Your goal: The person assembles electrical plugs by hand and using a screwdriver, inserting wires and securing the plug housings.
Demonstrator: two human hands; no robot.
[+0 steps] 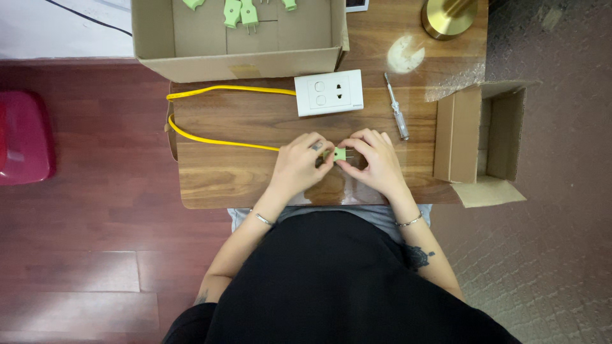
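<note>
Both hands close their grip on a small green plug (340, 153) just above the front edge of a wooden worktop (255, 121), the left hand (298, 164) and right hand (376, 160) pinching it from either side with fingertips. A yellow cable (210, 139) runs from the left hand across the wood and loops back toward a white wall socket (329, 92). A screwdriver (396, 114) lies just right of the socket. Behind it, an open cardboard box (239, 62) holds more green plugs (241, 13); a second, smaller box (484, 137) stands open at the worktop's right end, near a brass lamp base (448, 17).
</note>
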